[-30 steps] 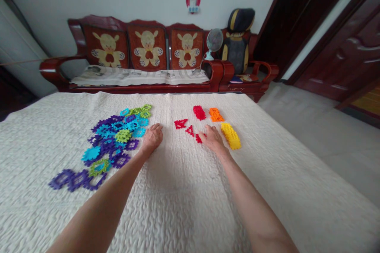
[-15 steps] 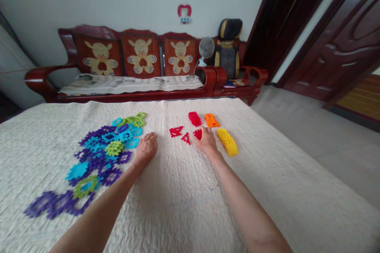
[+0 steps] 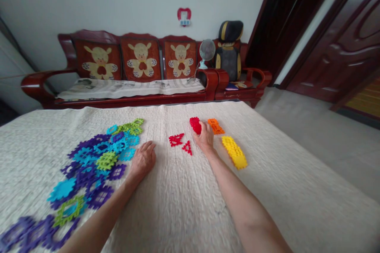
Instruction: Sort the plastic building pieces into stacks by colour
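Observation:
My right hand (image 3: 204,138) is at the stack of red plastic interlocking pieces (image 3: 194,120), fingers closed on a red piece at its near end. Part of that piece is hidden by the fingers. Two loose red groups, notched pieces (image 3: 176,139) and a triangular piece (image 3: 187,147), lie to the left of this hand. Flat on the cover, fingers stretched out and holding nothing, my left hand (image 3: 144,157) rests beside a spread heap of purple pieces (image 3: 117,171), blue pieces (image 3: 62,189) and green pieces (image 3: 107,161).
Orange pieces (image 3: 216,126) and a row of yellow pieces (image 3: 234,152) lie right of my right hand. A cream quilted cover (image 3: 178,205) is spread under everything. Beyond its far edge stand a wooden sofa (image 3: 133,101), a small fan (image 3: 207,50) and a chair (image 3: 243,94).
My right hand has moved the red piece away from me, up to the red stack. My left hand stays resting near the heap. The view has shifted slightly.

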`<state>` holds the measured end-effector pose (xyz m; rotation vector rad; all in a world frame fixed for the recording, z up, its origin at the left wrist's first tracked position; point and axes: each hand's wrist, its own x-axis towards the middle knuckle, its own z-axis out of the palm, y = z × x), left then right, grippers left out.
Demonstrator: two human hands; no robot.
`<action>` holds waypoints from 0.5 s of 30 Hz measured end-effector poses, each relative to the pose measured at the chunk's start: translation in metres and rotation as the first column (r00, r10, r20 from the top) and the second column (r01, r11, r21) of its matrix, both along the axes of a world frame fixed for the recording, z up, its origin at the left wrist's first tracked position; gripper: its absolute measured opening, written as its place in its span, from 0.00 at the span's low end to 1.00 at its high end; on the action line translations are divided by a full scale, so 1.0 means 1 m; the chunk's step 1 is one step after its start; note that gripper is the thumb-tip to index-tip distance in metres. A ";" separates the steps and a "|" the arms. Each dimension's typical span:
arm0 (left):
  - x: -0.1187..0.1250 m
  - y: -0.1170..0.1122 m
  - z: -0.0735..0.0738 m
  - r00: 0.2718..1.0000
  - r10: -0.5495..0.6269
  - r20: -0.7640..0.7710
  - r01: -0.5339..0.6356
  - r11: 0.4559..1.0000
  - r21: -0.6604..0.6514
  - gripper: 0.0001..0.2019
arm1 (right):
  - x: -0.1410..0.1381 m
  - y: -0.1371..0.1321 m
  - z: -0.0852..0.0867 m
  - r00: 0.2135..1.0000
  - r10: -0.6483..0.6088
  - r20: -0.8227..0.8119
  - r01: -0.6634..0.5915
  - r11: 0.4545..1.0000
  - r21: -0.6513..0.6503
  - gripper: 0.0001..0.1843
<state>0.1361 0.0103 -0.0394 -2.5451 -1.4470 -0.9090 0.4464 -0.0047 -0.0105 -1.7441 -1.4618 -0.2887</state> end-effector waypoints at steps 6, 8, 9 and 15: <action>-0.001 -0.001 0.000 1.000 -0.001 -0.018 0.001 1.000 0.012 0.16 | -0.001 0.001 -0.001 0.998 -0.069 -0.014 0.069 0.997 -0.024 0.28; -0.001 0.000 0.001 1.000 -0.001 -0.022 0.001 1.000 0.007 0.16 | -0.001 0.001 0.000 0.996 -0.086 -0.032 0.086 0.996 -0.016 0.29; -0.001 0.000 0.001 1.000 0.000 -0.027 0.000 1.000 0.004 0.16 | -0.002 0.000 0.000 0.995 -0.088 -0.040 0.088 0.996 -0.013 0.29; 0.001 -0.003 0.005 0.998 0.022 -0.062 -0.023 1.000 -0.020 0.17 | 0.000 -0.004 -0.004 0.988 -0.125 -0.092 0.119 0.991 -0.062 0.31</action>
